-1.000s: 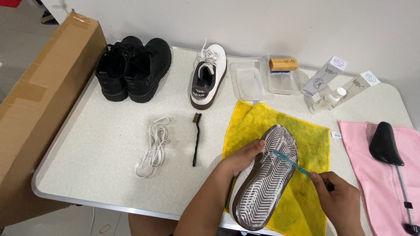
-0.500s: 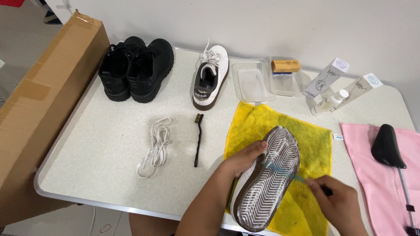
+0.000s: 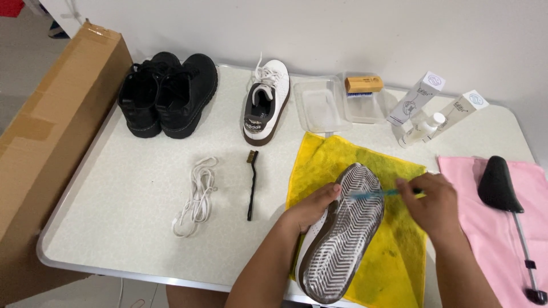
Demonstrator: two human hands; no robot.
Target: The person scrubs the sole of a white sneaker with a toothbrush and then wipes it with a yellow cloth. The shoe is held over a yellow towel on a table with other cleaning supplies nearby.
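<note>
Fingers point(image 3: 328, 193) of the left hand point(image 3: 311, 208) were curled around the edge of a white sneaker point(image 3: 342, 231) turned sole-up, while the right hand point(image 3: 436, 205) pinched a thin blue brush point(image 3: 374, 194) whose head lay across the grey tread near the toe. Beneath everything sat the pale speckled desk point(image 3: 114, 199), with a long cardboard box point(image 3: 51, 131) standing against its left side. Under the held shoe lay a yellow cloth point(image 3: 394, 251), soiled in patches, and a pink cloth point(image 3: 502, 228) just to its right carried a black shoe tree point(image 3: 505, 191). At the far side stood a pair of black shoes point(image 3: 168, 94), and beside them the other white sneaker point(image 3: 265, 102), upright with its laces in. Next came two clear plastic trays point(image 3: 319, 105), one bearing a wooden-backed brush point(image 3: 363, 85), then two tall white cartons point(image 3: 434, 105) with small bottles point(image 3: 422, 128) in front. Nearer lay a loose white shoelace point(image 3: 197, 197) and a slim black wire brush point(image 3: 251, 182), well apart from the hands.
</note>
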